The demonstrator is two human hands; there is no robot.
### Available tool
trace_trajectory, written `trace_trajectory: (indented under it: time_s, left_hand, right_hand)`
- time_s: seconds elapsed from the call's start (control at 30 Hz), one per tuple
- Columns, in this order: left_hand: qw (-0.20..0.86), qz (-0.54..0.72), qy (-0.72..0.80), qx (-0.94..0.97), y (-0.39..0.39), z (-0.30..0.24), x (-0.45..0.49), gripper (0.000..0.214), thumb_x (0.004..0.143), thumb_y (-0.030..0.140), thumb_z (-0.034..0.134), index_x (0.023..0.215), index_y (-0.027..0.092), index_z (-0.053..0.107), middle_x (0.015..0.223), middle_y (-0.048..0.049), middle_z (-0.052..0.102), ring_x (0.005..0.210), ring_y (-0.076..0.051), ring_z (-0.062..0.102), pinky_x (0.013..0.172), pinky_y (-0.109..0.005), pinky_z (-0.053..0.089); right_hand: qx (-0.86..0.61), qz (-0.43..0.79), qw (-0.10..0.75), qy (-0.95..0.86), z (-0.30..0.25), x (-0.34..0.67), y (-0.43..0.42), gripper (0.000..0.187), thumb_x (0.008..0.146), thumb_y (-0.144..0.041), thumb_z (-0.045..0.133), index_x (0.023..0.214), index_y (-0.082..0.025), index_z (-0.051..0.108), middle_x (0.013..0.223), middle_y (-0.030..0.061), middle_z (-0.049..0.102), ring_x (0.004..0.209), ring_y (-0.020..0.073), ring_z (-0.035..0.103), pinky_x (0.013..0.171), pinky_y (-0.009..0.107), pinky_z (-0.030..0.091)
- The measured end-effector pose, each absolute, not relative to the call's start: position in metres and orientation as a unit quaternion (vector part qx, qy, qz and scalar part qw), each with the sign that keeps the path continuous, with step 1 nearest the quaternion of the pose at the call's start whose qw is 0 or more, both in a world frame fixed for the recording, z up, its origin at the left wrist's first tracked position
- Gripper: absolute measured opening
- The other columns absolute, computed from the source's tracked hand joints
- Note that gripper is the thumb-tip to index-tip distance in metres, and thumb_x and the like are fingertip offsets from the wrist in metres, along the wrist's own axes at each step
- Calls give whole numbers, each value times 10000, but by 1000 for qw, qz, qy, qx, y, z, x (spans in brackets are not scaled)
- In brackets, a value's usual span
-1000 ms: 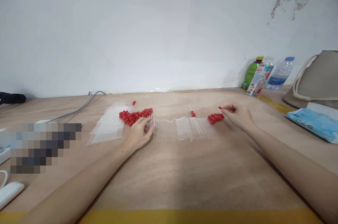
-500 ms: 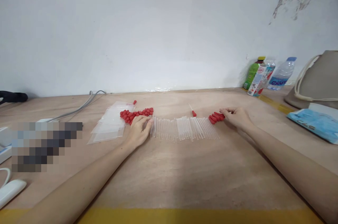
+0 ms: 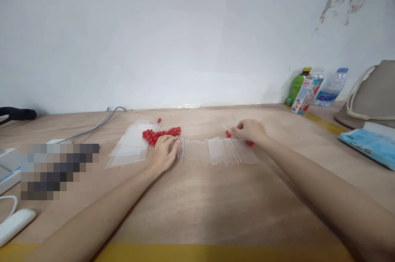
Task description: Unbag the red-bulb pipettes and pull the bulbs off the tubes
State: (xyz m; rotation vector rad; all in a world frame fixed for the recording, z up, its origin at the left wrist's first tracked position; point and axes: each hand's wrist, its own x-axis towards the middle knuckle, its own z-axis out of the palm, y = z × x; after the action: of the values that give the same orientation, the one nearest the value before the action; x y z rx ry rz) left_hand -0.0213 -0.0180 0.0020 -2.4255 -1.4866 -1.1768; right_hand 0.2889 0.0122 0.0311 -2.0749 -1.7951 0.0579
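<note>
A row of clear thin tubes (image 3: 217, 150) lies side by side on the wooden table (image 3: 197, 204). My left hand (image 3: 164, 151) rests at the row's left end, fingers curled against the first tubes. A heap of red rubber caps (image 3: 160, 134) lies just behind that hand. My right hand (image 3: 249, 130) is at the row's far right side, fingers pinched near a single tube with a red cap (image 3: 226, 131). It hides most of a second small pile of red caps (image 3: 249, 143).
A stack of clear plastic bags (image 3: 131, 146) lies left of the caps. Grey cable (image 3: 92, 128) runs to the left rear. Three drink bottles (image 3: 308, 87), a beige bag (image 3: 370, 97) and a blue packet (image 3: 367, 142) sit at the right. A white device (image 3: 14, 223) lies near left.
My right hand has moved left from the small red cap pile to the lone capped tube. My left hand has stayed at the row's left end.
</note>
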Motion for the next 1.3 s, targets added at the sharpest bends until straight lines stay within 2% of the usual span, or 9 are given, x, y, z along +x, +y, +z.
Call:
trace_trajectory:
  time_s: [0.17,0.33,0.43,0.53,0.63,0.73,1.0,1.13,1.3]
  left_hand:
    - [16,-385,-499,-776,-19,4,-21,263,861,341,403,986,188,578,975,-62,613,978,-230,511,872,-408,401]
    - [-17,-397,-522,-755,-23,8,-19,395,852,340,423,1213,185,385,949,-59,609,929,-222,538,835,-407,420]
    - [-17,-399,-519,-756,-24,8,-18,408,851,338,425,1224,187,357,969,-61,597,949,-224,537,842,-411,419]
    - [0,-408,-497,-766,-23,5,-18,391,852,325,428,1215,190,368,1008,-69,580,1001,-227,521,868,-416,411]
    - [32,-428,-456,-780,-23,2,-17,427,845,301,447,1240,179,339,1089,-96,543,1042,-228,503,894,-414,406]
    - [70,-432,-401,-805,-26,0,-11,451,839,275,464,1257,173,331,1169,-109,500,1110,-232,455,947,-423,375]
    - [158,-348,-249,-890,-43,1,21,255,835,230,508,1081,212,574,1169,-66,563,1150,-227,453,975,-428,356]
    - [189,-337,-214,-897,-44,-1,30,187,838,210,512,995,199,613,1047,-43,647,1070,-207,536,964,-420,362]
    - [199,-359,-205,-888,-43,-3,33,129,832,185,520,913,176,621,932,-20,690,973,-186,596,936,-397,391]
  right_hand:
    - [-779,42,120,-615,32,263,33,256,566,-406,637,565,-153,600,609,88,601,733,273,581,690,400,368]
    - [-779,34,110,-616,29,257,41,130,564,-258,650,578,-143,592,621,91,603,719,258,579,669,395,369]
    - [-754,-11,151,-639,28,253,34,124,668,-257,584,639,-138,605,666,105,616,754,260,566,702,414,347]
    - [-684,-75,219,-691,27,251,14,197,808,-283,460,846,-159,608,821,94,637,878,241,533,785,403,305]
    - [-590,-131,268,-750,21,255,-16,252,835,-295,482,1044,-179,560,904,76,638,938,214,499,832,360,276]
    - [-422,-246,333,-807,9,262,-43,158,846,-250,489,939,-203,609,792,40,636,797,174,509,805,349,276]
    - [-322,-246,401,-821,-9,250,-63,146,817,-217,533,924,-241,629,734,-7,624,710,123,491,789,341,271]
    - [-309,-230,398,-833,-7,241,-64,146,820,-192,522,900,-234,637,710,-12,628,698,113,504,780,337,278]
    - [-324,-220,389,-834,-5,236,-65,173,808,-331,565,914,-213,635,781,2,674,798,152,559,845,373,280]
